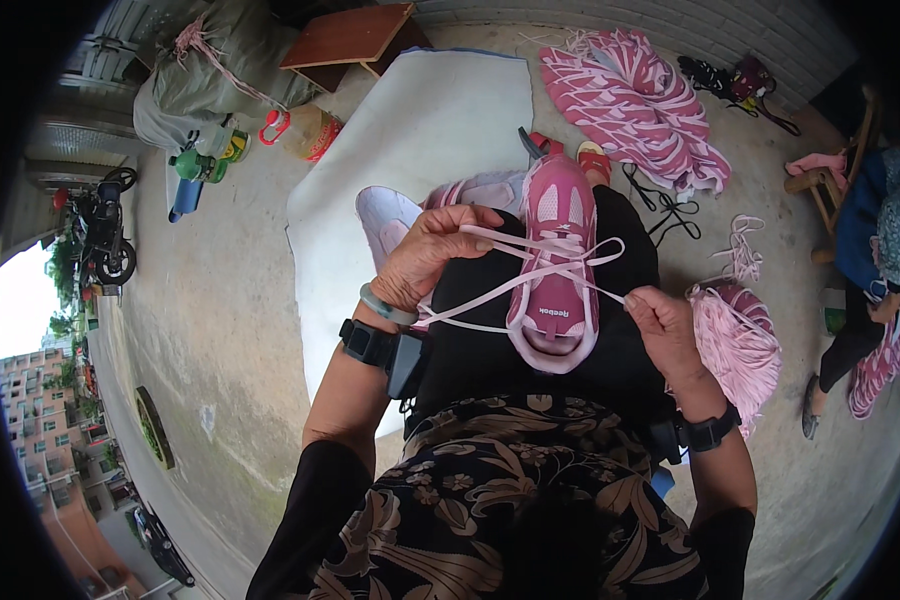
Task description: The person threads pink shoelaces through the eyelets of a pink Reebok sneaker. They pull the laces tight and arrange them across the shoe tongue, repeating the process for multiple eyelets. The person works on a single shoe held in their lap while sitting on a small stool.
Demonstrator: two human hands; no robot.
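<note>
Shoe (548, 295), pink, is lying on the black trousers (630, 225) of the lap, between the two hands; I am reading its long axis as running straight away from the torso, toe outward, ankle opening facing the body. Left hand (425, 250): thumb and fingers are pinching a pale pink lace (498, 236) beside the lacing, the shoe lying just to their right. Right hand (667, 325): thumb and forefinger are gripping a lace end (606, 291), sitting closer to the heel, the shoe lying to their left and slightly farther out. I am judging the left fingertips marginally nearer the upper; neither hand is touching it as far as I am seeing. Strands are crossing over the tongue, a small loop (615, 244) standing toward the right. I am noting the key relation: the two grips are flanking that crossing, roughly across the shoe's long axis.
</note>
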